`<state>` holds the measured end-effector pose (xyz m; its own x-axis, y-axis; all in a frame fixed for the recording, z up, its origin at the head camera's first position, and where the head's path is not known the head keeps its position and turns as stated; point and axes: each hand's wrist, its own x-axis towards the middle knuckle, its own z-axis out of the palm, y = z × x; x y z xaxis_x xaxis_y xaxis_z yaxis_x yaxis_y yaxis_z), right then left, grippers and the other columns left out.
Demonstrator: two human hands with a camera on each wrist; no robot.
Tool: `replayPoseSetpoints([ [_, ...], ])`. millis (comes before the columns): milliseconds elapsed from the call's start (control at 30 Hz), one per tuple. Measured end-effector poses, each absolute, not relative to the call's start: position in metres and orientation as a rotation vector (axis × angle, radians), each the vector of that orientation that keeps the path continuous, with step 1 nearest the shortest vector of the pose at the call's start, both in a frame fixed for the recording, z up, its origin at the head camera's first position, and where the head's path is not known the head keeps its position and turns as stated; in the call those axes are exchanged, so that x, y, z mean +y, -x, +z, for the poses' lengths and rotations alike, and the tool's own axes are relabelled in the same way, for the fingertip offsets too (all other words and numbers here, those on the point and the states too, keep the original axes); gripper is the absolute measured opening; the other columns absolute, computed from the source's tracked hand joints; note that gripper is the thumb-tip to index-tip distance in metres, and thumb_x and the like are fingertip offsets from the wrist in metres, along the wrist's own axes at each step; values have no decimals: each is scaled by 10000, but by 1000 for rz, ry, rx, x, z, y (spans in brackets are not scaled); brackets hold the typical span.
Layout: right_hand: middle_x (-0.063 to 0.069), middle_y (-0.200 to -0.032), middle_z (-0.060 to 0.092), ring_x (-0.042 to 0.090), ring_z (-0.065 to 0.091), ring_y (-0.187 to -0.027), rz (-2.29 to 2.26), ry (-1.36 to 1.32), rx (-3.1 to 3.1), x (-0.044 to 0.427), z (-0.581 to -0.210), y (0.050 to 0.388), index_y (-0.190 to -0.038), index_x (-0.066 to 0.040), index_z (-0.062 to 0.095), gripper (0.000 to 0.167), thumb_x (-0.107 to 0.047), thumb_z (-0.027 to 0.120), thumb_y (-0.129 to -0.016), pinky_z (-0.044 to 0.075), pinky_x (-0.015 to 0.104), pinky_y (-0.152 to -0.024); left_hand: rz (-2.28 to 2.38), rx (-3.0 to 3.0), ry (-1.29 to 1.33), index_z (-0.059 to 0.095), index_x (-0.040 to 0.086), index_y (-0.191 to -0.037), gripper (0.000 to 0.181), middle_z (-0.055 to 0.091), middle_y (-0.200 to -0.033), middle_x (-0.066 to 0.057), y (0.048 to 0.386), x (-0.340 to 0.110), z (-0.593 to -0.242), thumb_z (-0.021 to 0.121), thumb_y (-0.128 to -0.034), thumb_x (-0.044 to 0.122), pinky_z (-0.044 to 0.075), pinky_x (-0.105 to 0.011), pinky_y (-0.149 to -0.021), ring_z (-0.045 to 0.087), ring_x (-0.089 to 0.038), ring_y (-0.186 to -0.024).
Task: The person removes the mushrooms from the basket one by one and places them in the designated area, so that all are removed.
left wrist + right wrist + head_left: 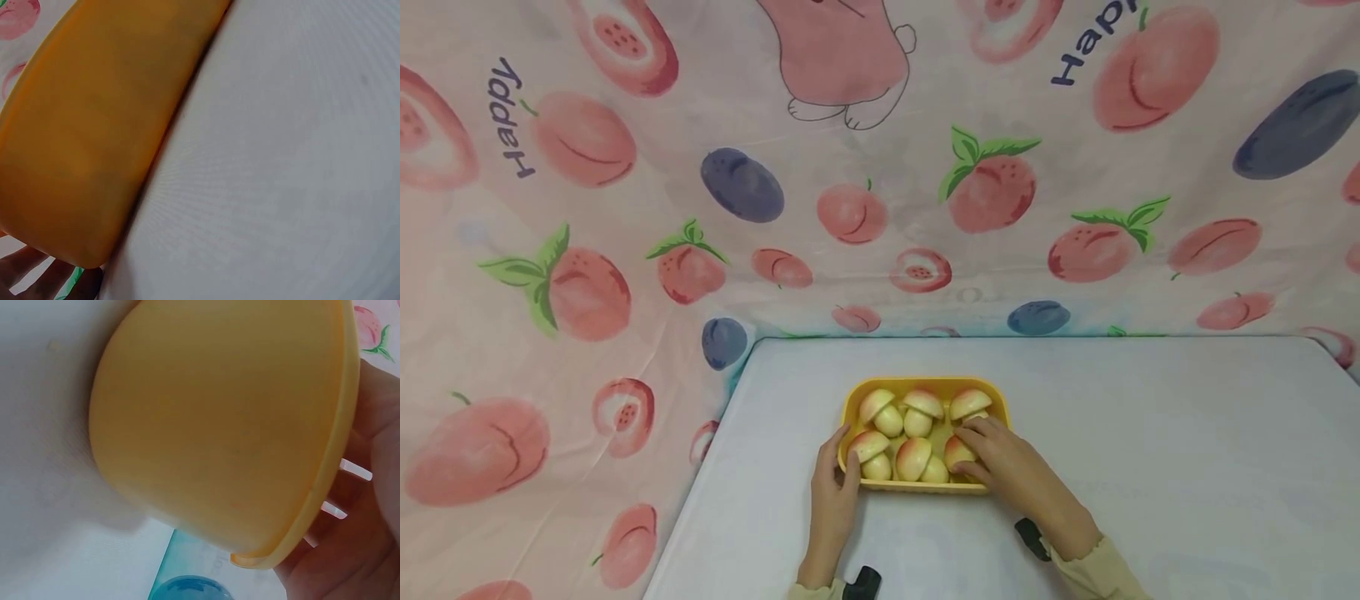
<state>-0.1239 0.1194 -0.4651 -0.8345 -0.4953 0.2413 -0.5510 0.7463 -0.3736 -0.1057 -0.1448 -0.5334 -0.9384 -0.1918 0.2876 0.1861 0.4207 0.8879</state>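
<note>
A yellow plastic tray (925, 488) stands on the white table, holding several toy mushrooms in two rows, with pale stems and red-tinged caps. My left hand (835, 483) grips the tray's left end, thumb at the rim and fingers along the outside. Inside the right end, my right hand (1015, 467) pinches the front-right mushroom (958, 452) between thumb and fingers; its stem is hidden. Just behind those fingers lies the back-right mushroom (970, 403). In the right wrist view the tray's outer wall (212, 425) covers the fingertips.
The white tabletop (1165, 433) stretches around the tray and ends at a back edge. Behind and to the left hangs a pink cloth (880, 150) printed with fruit. Black straps (862, 583) sit on both wrists.
</note>
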Motion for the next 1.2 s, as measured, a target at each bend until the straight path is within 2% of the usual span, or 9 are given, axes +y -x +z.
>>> replayPoseSetpoints([
  [67, 83, -1160, 640, 234, 601, -1067, 655, -842, -2808, 120, -465, 124, -1198, -23, 681, 427, -296, 740, -874, 542, 357, -834, -1528, -2333, -5, 540, 165, -1416, 393, 581, -1345, -49, 106, -145, -534, 550, -1031, 241, 437, -202, -755, 498, -144, -1003],
  [300, 66, -1143, 639, 222, 608, -1055, 623, -848, -2754, 120, -465, 124, -1189, -34, 684, 430, -297, 757, -857, 544, 346, -830, -1560, -2311, -39, 553, 19, -1373, 372, 586, -1310, -186, 94, -133, -496, 559, -1004, 67, 385, -189, -689, 464, -132, -915],
  [700, 81, -1184, 643, 223, 605, -1080, 653, -832, -2702, 122, -461, 124, -1211, -35, 677, 456, -294, 771, -848, 543, 356, -850, -1584, -2310, -47, 553, 16, -1375, 377, 587, -1305, -191, 94, -133, -493, 561, -1001, 54, 395, -171, -684, 468, -111, -869],
  [833, 87, -1185, 643, 227, 607, -1080, 650, -836, -2672, 122, -460, 124, -1213, -21, 676, 472, -292, 777, -839, 544, 359, -851, -1573, -2326, -40, 547, 10, -1379, 379, 592, -1283, -197, 94, -134, -494, 556, -1004, 54, 382, -172, -663, 439, -111, -776],
  [967, 90, -1188, 645, 234, 607, -1095, 656, -822, -2669, 123, -458, 123, -1218, -16, 678, 482, -301, 777, -841, 544, 364, -865, -1564, -2337, -51, 538, 37, -1398, 387, 585, -1301, -181, 99, -137, -509, 550, -1012, 75, 376, -182, -664, 429, -111, -777],
  [1200, 85, -1184, 650, 245, 608, -1115, 648, -809, -2663, 125, -452, 123, -1234, -22, 674, 506, -329, 772, -844, 541, 379, -892, -1551, -2334, -40, 543, 170, -1409, 386, 584, -1330, -70, 105, -144, -531, 559, -1023, 167, 385, -188, -677, 434, -95, -818],
])
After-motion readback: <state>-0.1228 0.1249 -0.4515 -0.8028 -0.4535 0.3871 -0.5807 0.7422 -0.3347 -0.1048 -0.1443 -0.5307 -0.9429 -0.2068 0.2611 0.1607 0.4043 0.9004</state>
